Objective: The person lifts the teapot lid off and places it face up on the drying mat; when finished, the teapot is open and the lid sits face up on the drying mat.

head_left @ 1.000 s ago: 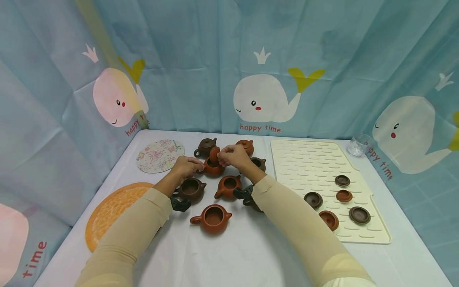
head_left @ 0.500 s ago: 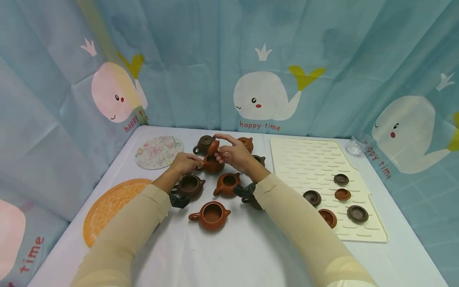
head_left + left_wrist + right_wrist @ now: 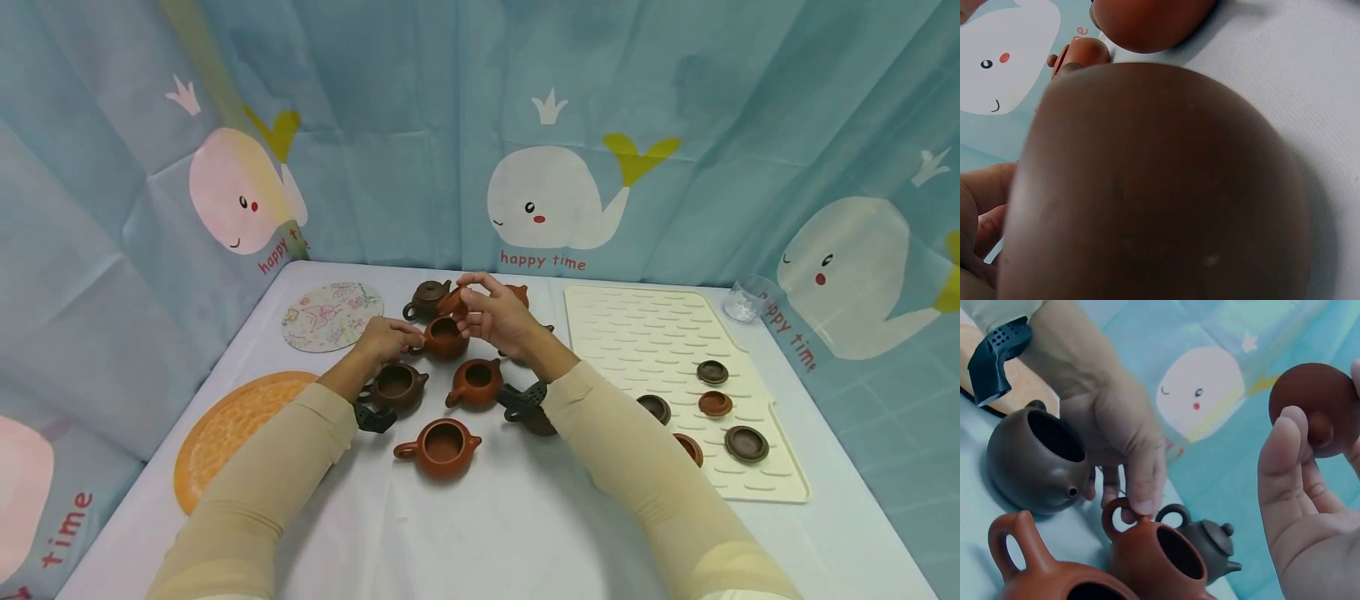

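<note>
My left hand (image 3: 386,340) pinches the loop handle of a reddish-brown clay teapot (image 3: 446,342), whose top is uncovered. In my right hand (image 3: 498,318) is a round reddish clay lid (image 3: 1313,394), held tilted by thumb and fingers just above that teapot's opening. The right wrist view shows the lid's small knob against the thumb. A dark brown lidless teapot (image 3: 1154,187) stands beside my left wrist and fills much of the left wrist view. Behind the held teapot is a dark teapot (image 3: 430,300) wearing its lid.
Nearer stand two reddish open teapots, one at the front (image 3: 442,448), plus a dark teapot (image 3: 536,419) by my right wrist. A cream ridged mat (image 3: 637,333) bears several lids. An orange round mat (image 3: 225,442), a floral mat (image 3: 330,317) and a clear cup (image 3: 746,300) lie around.
My right hand has lifted the reddish lid slightly away from the teapot's opening and turned it, with the fingers shifting around it. The left hand stays on the handle.
</note>
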The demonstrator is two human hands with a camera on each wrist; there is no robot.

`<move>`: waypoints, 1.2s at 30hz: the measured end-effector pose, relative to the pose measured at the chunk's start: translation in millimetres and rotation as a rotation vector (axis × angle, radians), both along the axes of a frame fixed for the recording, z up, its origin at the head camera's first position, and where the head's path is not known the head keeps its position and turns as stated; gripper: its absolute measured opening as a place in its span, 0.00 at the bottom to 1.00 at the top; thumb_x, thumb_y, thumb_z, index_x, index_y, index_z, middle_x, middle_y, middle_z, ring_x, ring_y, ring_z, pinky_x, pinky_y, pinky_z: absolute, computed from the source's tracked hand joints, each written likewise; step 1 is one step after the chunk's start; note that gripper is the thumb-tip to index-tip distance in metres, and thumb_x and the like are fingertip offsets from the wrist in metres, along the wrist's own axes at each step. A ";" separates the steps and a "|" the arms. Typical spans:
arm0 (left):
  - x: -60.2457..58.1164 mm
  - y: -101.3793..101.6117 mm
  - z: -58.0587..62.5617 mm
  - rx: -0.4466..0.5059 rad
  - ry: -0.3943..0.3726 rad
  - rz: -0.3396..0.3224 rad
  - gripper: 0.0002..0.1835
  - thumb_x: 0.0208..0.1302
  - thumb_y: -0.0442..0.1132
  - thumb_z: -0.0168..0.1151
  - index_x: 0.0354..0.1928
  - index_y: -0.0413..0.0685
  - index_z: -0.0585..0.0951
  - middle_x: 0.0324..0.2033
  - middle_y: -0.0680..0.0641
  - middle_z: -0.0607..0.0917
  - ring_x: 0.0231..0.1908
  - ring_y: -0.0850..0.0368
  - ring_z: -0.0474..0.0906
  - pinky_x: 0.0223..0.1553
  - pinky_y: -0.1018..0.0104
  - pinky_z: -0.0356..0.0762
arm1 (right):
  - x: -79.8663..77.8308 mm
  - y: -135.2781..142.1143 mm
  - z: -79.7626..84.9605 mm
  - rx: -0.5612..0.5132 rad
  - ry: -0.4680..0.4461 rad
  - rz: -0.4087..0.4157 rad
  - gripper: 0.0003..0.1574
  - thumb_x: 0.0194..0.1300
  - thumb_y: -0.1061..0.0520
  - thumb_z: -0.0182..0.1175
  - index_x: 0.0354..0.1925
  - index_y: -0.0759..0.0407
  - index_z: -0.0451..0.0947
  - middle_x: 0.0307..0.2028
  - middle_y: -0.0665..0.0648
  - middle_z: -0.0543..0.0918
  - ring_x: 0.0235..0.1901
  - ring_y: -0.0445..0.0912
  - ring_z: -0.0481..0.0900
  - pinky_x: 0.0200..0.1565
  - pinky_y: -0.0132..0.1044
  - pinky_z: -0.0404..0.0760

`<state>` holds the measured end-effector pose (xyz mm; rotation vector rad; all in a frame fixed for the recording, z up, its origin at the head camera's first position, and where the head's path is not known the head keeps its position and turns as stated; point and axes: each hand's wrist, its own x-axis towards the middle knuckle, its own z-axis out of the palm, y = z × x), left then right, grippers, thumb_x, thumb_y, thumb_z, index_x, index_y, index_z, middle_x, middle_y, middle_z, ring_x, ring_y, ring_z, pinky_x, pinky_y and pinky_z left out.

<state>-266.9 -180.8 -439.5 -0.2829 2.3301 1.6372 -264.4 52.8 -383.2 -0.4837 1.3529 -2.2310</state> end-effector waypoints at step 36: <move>1.6 1.6 1.7 -0.030 -0.028 0.011 0.10 0.61 0.39 0.68 0.44 0.44 0.85 0.45 0.45 0.80 0.44 0.48 0.71 0.43 0.57 0.72 | 55.4 105.6 71.7 0.224 0.294 -0.080 0.34 0.58 0.75 0.58 0.62 0.69 0.63 0.55 0.70 0.71 0.51 0.59 0.76 0.53 0.50 0.73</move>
